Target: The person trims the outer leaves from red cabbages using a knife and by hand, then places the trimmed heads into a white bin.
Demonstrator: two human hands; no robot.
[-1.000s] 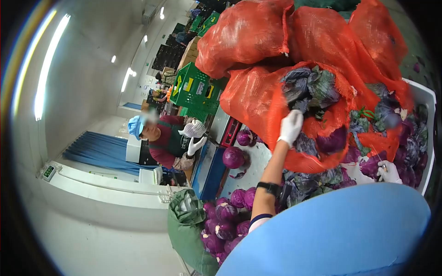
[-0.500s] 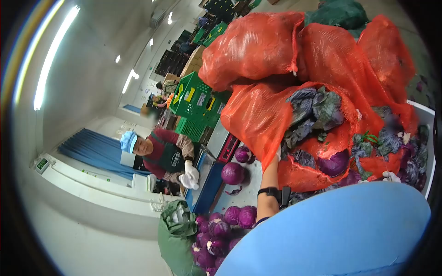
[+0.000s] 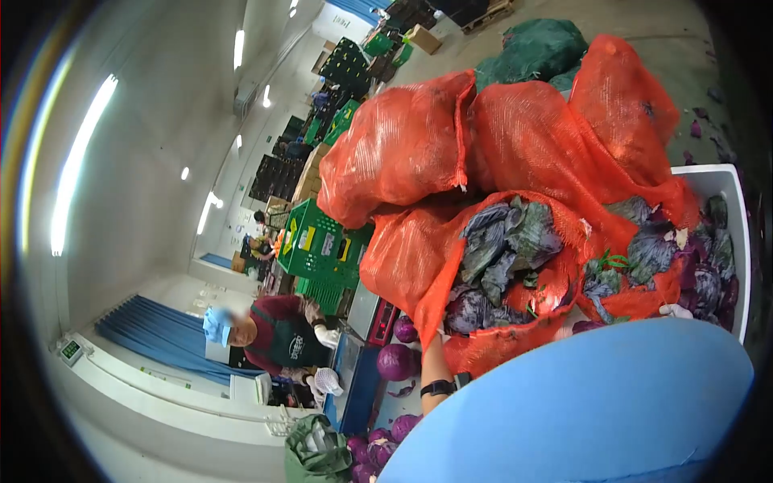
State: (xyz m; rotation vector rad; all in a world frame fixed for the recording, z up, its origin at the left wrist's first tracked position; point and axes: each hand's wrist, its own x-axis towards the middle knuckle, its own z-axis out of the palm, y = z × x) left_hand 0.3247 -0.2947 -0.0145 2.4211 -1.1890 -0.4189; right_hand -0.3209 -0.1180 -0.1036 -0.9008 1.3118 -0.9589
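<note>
My left forearm, with a black wrist band, reaches up to the edge of an open red mesh bag (image 3: 403,258). My left hand (image 3: 435,344) is mostly hidden in the mesh, which is drawn tight toward it, so the hand appears closed on the bag. Dark outer leaves (image 3: 515,237) and a purple cabbage (image 3: 469,312) show in the bag's mouth. Of my right hand (image 3: 675,311), only a bit of white glove shows beside the red mesh and loose leaves; its fingers are too hidden to read.
A pale blue brim-like shape (image 3: 580,402) covers the lower right. Full red mesh bags (image 3: 403,149) are stacked behind. A white bin (image 3: 742,241) holds leaves at right. Cabbages (image 3: 398,362) lie on the table at left. A gloved co-worker (image 3: 278,338) stands beyond, near green crates (image 3: 310,241).
The view has shifted, and the bags now appear lower and further left. The bag's front edge has folded differently, hiding one cabbage and showing another near my left hand. The co-worker's hands have moved apart.
</note>
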